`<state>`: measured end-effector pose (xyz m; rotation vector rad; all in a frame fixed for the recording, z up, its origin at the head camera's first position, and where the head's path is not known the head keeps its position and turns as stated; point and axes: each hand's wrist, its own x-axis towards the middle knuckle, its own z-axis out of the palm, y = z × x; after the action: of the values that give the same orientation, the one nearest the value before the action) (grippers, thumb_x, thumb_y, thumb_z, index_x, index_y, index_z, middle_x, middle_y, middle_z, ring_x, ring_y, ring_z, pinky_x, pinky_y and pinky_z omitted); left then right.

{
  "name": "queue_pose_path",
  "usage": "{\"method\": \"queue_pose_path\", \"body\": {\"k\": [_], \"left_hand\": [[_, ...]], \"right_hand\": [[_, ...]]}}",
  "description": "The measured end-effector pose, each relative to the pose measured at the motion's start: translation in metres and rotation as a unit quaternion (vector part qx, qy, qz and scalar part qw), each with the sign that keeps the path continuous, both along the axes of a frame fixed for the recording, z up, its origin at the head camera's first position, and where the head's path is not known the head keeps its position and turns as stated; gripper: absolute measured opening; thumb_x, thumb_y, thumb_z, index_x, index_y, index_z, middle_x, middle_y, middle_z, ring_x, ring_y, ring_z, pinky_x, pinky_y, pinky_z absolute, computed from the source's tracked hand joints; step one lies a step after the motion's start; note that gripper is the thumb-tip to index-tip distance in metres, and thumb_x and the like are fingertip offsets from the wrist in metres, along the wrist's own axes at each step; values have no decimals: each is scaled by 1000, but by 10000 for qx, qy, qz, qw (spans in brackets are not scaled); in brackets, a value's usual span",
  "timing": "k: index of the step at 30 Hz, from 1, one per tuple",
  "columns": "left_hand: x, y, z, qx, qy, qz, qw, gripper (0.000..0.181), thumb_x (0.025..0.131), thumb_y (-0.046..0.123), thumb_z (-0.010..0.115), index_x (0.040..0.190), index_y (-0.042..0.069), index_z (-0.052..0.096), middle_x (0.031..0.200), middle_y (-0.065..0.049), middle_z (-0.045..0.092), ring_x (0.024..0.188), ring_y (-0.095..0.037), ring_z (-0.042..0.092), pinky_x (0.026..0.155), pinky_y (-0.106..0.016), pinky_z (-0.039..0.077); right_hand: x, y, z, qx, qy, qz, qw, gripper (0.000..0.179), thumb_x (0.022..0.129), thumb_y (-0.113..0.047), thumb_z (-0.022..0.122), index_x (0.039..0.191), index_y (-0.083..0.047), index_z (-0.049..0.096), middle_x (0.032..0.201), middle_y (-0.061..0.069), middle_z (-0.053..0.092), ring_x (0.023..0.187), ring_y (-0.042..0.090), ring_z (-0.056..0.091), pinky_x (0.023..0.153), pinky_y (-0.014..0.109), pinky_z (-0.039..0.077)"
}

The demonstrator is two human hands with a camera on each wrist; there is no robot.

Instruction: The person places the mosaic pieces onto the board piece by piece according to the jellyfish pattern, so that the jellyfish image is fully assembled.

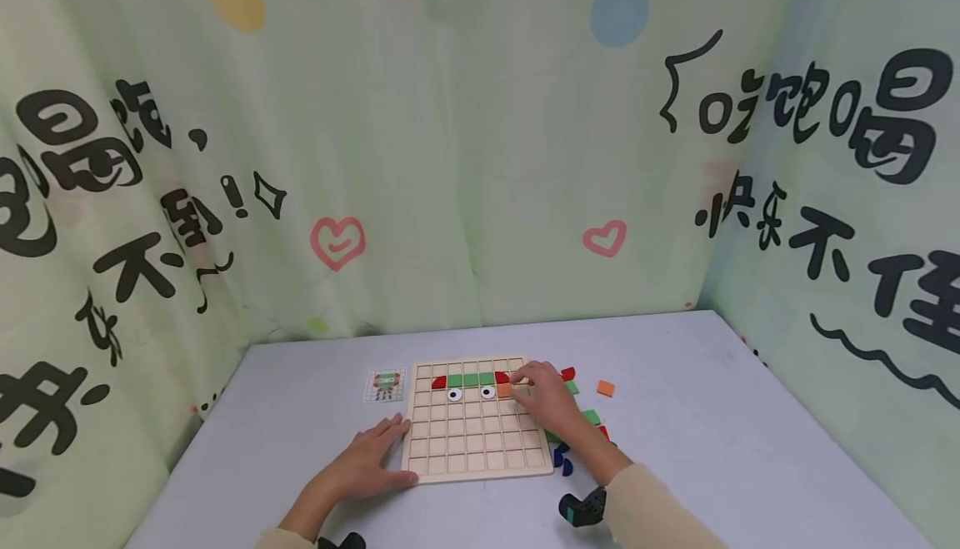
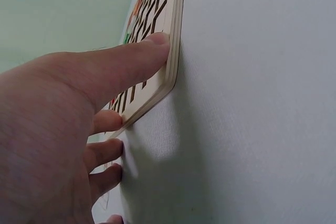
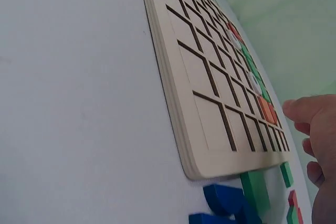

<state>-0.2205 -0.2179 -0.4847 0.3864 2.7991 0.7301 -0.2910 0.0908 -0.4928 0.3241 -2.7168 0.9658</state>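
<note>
Left hand: open, fingers extended; left hand (image 1: 369,459) rests thumb and fingertips against the near-left corner and left edge of the board, nothing gripped.
Picture card: picture card (image 1: 386,385) flat on the counter (image 1: 675,449), just beside the board's upper left.
Grid board: wooden grid board (image 1: 480,442) flat, between the hands.
Board pieces: upper line, red, three green, red; below, two eye discs (image 1: 487,392), then orange square (image 1: 504,391) in a cell.
Right hand: right hand (image 1: 551,406) partly open above the board's right side, thumb and fingertips parted near the orange square; no held piece visible.
Loose pieces: blue pieces (image 1: 567,467), red, green and orange, right of the board.
</note>
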Motion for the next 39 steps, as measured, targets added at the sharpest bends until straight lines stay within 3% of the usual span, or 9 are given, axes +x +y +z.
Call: {"method": "queue_pose_path", "body": {"k": [12,19,25,31,39], "left_hand": [[1,0,1,-56,26,16,10000,86,75,49,76,145,11,43,155,-12,36,144,-37,31,116,-64,22],[1,1,0,-69,10,73,9999,86,75,50,76,145,11,43,156,-12,36,144,-37,31,116,-63,21],[-1,2,-2,-114,-13,77,9999,87,75,51,75,146,12,43,156,-11,35,145,-36,31,116,-64,21],[-3,0,-2,-108,-39,101,9999,87,76,52,75,146,13,42,157,-11,34,145,-37,29,117,-63,20],[-3,0,-2,-106,-6,31,9999,86,77,52,74,146,11,43,156,-11,35,145,-37,30,116,-63,21]], "right_hand": [[7,50,1,76,-211,-318,9992,16,85,-17,73,100,-13,72,109,3,68,100,19,56,89,40,54],[11,83,2,165,-398,-543,9976,17,86,-17,73,102,-12,71,110,7,66,96,21,56,83,37,57],[16,109,3,94,-501,-679,9964,19,87,-14,71,105,-9,70,109,10,65,98,25,57,88,43,57],[14,127,-1,255,-425,-647,9967,17,86,-11,71,103,-7,70,111,14,64,102,29,58,93,50,54],[12,137,-6,209,-594,-673,9957,18,86,-11,71,102,-6,70,109,15,64,98,28,57,89,49,56]]}}
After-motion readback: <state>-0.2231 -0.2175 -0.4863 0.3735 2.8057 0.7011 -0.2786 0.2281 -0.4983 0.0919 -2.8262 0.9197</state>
